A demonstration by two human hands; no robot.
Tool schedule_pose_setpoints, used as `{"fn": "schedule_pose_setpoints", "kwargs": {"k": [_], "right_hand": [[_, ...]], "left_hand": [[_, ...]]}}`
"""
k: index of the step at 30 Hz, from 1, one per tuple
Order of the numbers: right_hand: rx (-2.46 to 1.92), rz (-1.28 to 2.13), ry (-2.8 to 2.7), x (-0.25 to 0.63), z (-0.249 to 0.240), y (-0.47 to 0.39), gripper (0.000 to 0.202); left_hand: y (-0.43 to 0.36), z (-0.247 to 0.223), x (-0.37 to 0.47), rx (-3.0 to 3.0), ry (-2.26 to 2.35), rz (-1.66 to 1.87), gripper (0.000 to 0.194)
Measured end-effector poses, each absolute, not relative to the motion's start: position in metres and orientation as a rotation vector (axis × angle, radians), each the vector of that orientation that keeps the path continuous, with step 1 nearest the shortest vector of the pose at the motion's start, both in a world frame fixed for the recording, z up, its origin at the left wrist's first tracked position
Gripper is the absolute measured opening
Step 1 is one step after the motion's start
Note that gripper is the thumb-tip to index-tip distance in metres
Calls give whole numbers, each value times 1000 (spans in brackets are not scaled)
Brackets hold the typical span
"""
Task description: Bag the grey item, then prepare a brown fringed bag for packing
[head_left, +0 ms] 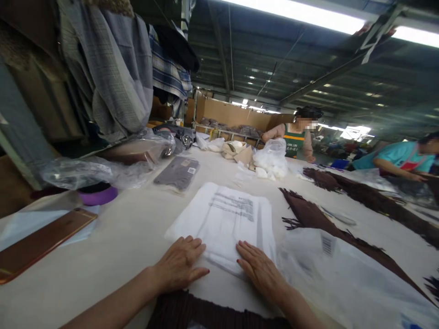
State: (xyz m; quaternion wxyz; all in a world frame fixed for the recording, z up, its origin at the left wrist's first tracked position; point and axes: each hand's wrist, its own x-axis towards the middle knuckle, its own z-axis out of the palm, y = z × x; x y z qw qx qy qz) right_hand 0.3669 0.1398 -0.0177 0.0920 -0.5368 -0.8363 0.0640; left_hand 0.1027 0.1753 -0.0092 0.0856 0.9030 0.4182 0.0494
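Note:
A stack of white plastic bags [226, 219] with printed dark text lies flat on the table in front of me. My left hand [181, 262] rests palm down at the stack's near left corner, fingers stretched out. On the near right part of the stack lies my right hand [259, 267], also flat with its fingers extended. Neither hand grips anything. Close to my body, below both hands, is a dark brown fringed cloth [212, 313]. To the right of my right hand spreads a large clear plastic bag [343, 269] with a barcode label.
A phone [48, 240] and a purple tape roll [98, 194] lie at left. Beyond the stack are a bagged grey folded item [177, 173] and crumpled plastic [272, 160]. Brown fringed scarves [322, 214] stretch across the right. Two co-workers [295, 139] stand further off. Garments [116, 68] hang upper left.

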Motion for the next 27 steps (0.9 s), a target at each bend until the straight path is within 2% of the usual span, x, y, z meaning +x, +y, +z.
{"fn": "schedule_pose_setpoints", "kwargs": {"k": [3, 6, 12, 16, 19, 21, 24, 27], "right_hand": [[-1587, 184, -2385, 366, -17, 143, 40], [-1617, 244, -2307, 364, -14, 147, 40], [-1582, 617, -2029, 362, -10, 155, 21], [-1654, 729, -1776, 359, -21, 167, 12], [-1706, 856, -1582, 357, -27, 179, 5], [-1721, 917, -1487, 355, -26, 185, 10], [-1710, 968, -1393, 355, -17, 187, 21], [-1675, 1028, -1353, 356, -6, 183, 25]], "left_hand": [[184, -9, 114, 2753, 1225, 225, 30], [196, -12, 127, 2777, 1195, 253, 30], [216, -20, 137, 2792, 1164, 292, 8], [218, -18, 138, 2763, 1151, 353, 14], [215, -13, 146, 2752, 1106, 388, 27], [215, -8, 155, 2750, 1081, 369, 27], [219, -2, 169, 2712, 1123, 320, 13], [225, 3, 178, 2635, 1204, 284, 19]]}}
